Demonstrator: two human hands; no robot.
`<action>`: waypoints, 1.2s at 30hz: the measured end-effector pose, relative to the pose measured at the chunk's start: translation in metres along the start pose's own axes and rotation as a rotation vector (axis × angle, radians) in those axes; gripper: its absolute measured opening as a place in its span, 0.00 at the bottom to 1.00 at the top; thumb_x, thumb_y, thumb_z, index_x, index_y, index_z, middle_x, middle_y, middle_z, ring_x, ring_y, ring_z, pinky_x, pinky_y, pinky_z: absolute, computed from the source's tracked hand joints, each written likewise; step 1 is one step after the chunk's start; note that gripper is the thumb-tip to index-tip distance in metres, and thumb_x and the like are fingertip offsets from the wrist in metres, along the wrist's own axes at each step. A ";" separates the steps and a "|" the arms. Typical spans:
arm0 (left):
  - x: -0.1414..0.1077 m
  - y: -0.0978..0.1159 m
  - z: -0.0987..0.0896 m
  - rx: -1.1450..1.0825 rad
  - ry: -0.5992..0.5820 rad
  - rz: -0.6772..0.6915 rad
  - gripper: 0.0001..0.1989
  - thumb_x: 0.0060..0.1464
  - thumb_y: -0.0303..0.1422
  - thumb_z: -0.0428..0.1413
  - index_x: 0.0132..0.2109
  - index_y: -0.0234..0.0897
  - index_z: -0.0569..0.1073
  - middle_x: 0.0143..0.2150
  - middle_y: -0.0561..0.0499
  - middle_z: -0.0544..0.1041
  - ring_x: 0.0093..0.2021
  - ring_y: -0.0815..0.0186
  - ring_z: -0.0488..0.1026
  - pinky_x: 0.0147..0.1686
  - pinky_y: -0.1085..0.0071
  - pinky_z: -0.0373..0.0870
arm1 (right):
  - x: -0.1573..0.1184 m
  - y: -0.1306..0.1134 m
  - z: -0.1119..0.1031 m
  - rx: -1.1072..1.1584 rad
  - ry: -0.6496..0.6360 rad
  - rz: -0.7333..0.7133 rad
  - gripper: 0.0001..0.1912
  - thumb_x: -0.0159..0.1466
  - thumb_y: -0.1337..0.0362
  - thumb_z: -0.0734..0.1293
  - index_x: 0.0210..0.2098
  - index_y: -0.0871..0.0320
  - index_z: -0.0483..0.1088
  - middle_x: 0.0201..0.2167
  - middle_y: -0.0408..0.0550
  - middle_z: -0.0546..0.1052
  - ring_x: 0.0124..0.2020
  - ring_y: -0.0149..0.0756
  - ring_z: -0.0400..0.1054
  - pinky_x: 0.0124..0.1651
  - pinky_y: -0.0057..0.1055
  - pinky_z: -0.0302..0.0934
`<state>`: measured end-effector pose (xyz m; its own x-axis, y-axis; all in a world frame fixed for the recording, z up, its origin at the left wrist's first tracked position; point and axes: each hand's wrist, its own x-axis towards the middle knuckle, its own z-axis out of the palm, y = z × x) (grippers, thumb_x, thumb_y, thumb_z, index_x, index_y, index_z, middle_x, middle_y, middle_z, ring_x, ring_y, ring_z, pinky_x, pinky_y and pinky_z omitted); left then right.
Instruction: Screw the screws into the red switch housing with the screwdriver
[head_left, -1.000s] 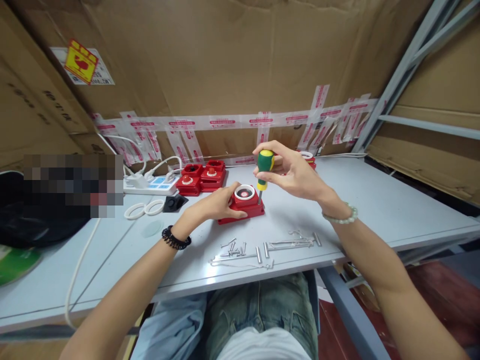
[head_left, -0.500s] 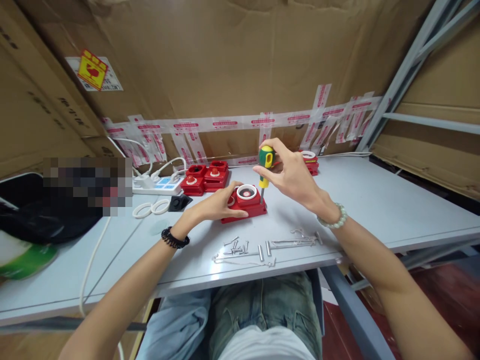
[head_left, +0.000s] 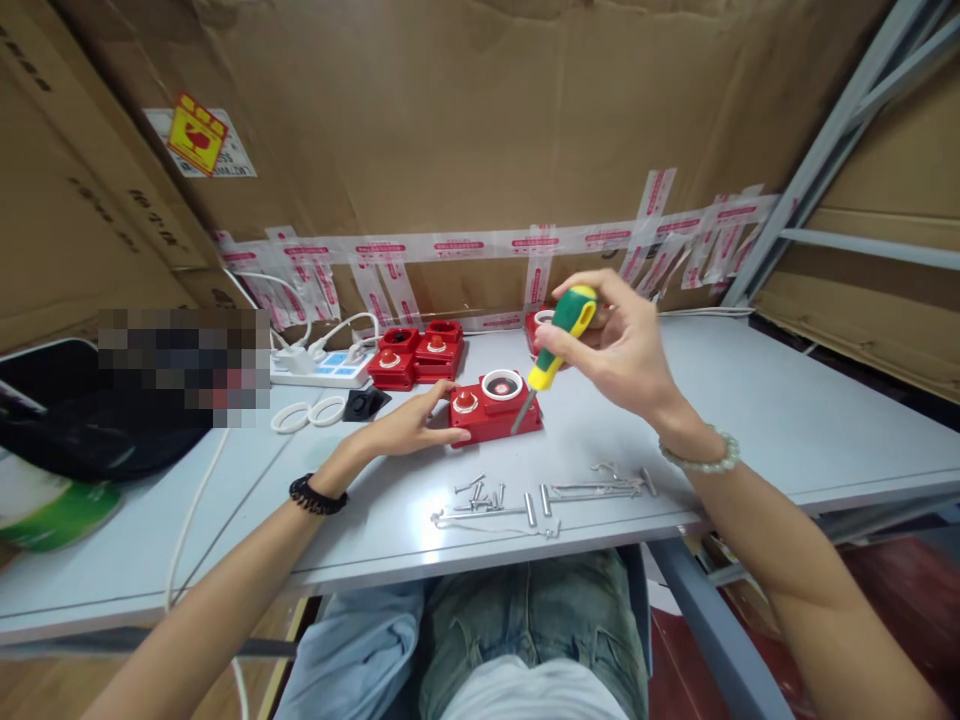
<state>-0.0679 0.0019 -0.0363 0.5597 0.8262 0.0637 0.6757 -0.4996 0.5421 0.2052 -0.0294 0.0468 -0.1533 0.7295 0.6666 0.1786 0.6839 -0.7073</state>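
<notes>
A red box with a white ring and a red knob sits on the light table. My left hand grips its left end between thumb and fingers. My right hand is closed round a green and yellow screwdriver, tilted with its tip down and to the left. The tip shows in front of the box's right part; whether it touches the box, I cannot tell. Several silver screws and metal rods lie nearer the table's front edge.
Behind on the left are more red boxes, a white power strip, white rings and a black part. Another red box is partly hidden behind my right hand. Cardboard stands at the back.
The screwdriver has tilted and its tip has left the box's right corner, as my right hand moved right. My left hand has slid back to the box's left end, uncovering the knob.
</notes>
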 end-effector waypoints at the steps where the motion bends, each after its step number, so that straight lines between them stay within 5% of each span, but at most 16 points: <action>1: 0.000 0.002 0.000 -0.014 0.002 0.002 0.34 0.54 0.50 0.57 0.61 0.39 0.59 0.58 0.40 0.71 0.51 0.52 0.73 0.47 0.60 0.70 | -0.002 0.002 0.004 0.045 -0.064 0.039 0.21 0.53 0.55 0.74 0.41 0.54 0.65 0.30 0.41 0.69 0.29 0.32 0.69 0.29 0.30 0.69; 6: 0.001 0.007 0.005 -0.044 -0.007 0.004 0.34 0.54 0.50 0.57 0.61 0.38 0.59 0.61 0.39 0.69 0.54 0.50 0.71 0.50 0.58 0.69 | -0.013 0.013 0.024 0.062 -0.251 0.135 0.19 0.53 0.60 0.74 0.40 0.56 0.64 0.26 0.38 0.67 0.25 0.28 0.65 0.26 0.27 0.64; 17: 0.002 0.004 0.008 -0.054 0.014 0.032 0.34 0.54 0.49 0.58 0.61 0.39 0.59 0.61 0.39 0.68 0.56 0.50 0.70 0.52 0.56 0.68 | -0.018 0.013 0.028 0.044 -0.299 0.154 0.17 0.56 0.60 0.72 0.40 0.55 0.64 0.26 0.38 0.68 0.24 0.28 0.65 0.26 0.27 0.63; 30: 0.011 0.036 0.030 -0.050 0.071 0.069 0.32 0.51 0.52 0.60 0.56 0.39 0.62 0.51 0.43 0.74 0.46 0.55 0.72 0.48 0.58 0.67 | 0.008 0.005 0.006 0.062 0.211 -0.060 0.21 0.53 0.56 0.75 0.39 0.52 0.63 0.29 0.39 0.65 0.28 0.30 0.69 0.27 0.28 0.71; 36: 0.014 0.039 0.040 -0.111 0.156 0.043 0.32 0.45 0.52 0.64 0.52 0.38 0.67 0.49 0.43 0.75 0.46 0.54 0.72 0.47 0.58 0.67 | 0.012 0.023 0.013 -0.038 0.202 -0.041 0.21 0.56 0.52 0.72 0.41 0.51 0.61 0.31 0.40 0.65 0.30 0.32 0.69 0.32 0.31 0.72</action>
<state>-0.0144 -0.0165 -0.0475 0.4999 0.8395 0.2131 0.5912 -0.5105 0.6244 0.1947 -0.0049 0.0356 0.0361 0.6817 0.7307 0.2135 0.7090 -0.6721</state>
